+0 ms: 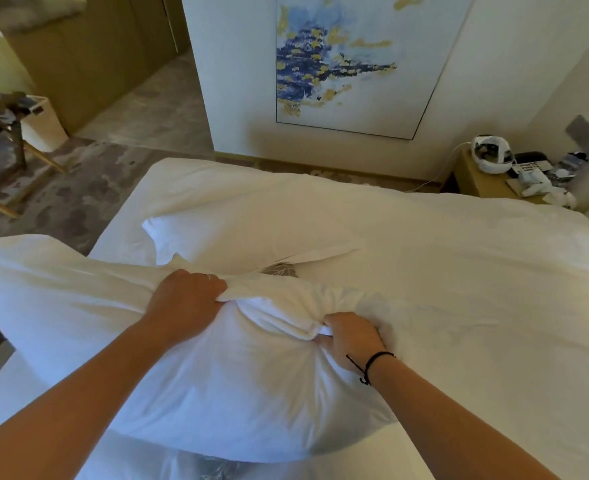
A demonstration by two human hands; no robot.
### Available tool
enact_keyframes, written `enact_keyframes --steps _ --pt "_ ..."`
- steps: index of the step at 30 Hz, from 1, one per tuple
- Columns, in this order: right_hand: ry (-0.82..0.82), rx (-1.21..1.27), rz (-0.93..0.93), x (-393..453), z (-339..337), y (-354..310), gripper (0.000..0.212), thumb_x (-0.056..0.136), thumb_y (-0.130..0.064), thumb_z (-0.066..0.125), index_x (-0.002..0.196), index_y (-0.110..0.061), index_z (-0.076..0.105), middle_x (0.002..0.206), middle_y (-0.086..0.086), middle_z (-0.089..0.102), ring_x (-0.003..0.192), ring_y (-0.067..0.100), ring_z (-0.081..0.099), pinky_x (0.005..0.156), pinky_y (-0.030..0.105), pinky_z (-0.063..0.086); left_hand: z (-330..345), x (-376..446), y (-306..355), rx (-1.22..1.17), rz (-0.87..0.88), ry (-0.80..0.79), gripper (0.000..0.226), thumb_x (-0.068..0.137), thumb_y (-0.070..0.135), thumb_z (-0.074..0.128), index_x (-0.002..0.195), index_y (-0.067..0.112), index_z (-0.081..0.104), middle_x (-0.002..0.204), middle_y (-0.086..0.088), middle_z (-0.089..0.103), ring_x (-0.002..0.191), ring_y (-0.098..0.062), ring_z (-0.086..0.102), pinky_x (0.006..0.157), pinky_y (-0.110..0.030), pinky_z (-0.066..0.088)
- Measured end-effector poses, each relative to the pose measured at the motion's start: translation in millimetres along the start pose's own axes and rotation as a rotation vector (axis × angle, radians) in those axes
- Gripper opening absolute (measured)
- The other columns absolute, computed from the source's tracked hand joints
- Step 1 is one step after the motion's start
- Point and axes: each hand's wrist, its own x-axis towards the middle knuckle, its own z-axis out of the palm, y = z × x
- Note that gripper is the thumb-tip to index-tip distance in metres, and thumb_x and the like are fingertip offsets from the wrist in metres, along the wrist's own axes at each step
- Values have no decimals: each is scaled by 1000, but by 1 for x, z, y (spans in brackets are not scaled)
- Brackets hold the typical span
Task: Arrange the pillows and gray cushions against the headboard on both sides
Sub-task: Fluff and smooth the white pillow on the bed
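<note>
Both grips clenched on near pillow [196, 368]: left hand [185, 299] and right hand [352, 337] bunch its top edge. Pillow lies on bed [459, 289]; second pillow [248, 233] behind, gray cushion [281, 270] peeking between them.

I have one head view only, looking forward and steeply down across the bed [459, 306] from close above, toward its far edge and the wall [244, 81]
</note>
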Motion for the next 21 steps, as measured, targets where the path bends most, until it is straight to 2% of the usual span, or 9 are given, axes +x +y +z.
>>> enact_keyframes --steps 3,6,12,15,17,21 --pt "130 180 30 -33 -19 29 33 92 -41 53 68 -22 42 67 -4 53 62 18 52 51 30 33 -31 6 35 -25 -2 51 21 92 40 54 87 25 68 78 1 69 71 -26 64 61 -30 31" --pt "277 258 18 -73 -46 66 39 90 -39 56 62 -23 35 57 -4 46 54 17 44 50 33 30 -61 12 79 -22 33 94 18 92 38 55 89 26 69 80 2 69 70 -26 63 60 -30 29" --pt "495 296 -11 -176 -89 165 42 92 -34 61 60 -26 35 56 -4 40 55 17 41 52 33 30 -119 23 208 -19 175 215 15 87 29 65 73 23 65 65 1 63 53 -23 54 55 -27 26" --pt "592 294 -16 -232 -108 224 42 93 -31 61 61 -35 34 58 -8 41 55 11 41 49 28 26 -136 26 282 -92 228 264 17 89 29 59 73 26 65 65 4 63 54 -12 40 54 -26 25" --pt "635 271 0 -266 -118 262 42 93 -32 60 61 -34 33 57 -8 40 54 7 40 48 28 26 -136 30 329 -172 228 241 22 90 35 50 75 28 63 69 5 64 57 -13 44 54 -27 28" --pt "689 214 111 -328 -124 346 39 93 -33 60 62 -27 37 58 -6 42 54 17 43 50 31 31 -116 39 438 -332 234 181 37 86 45 33 78 23 62 74 4 63 68 -22 58 56 -31 35"
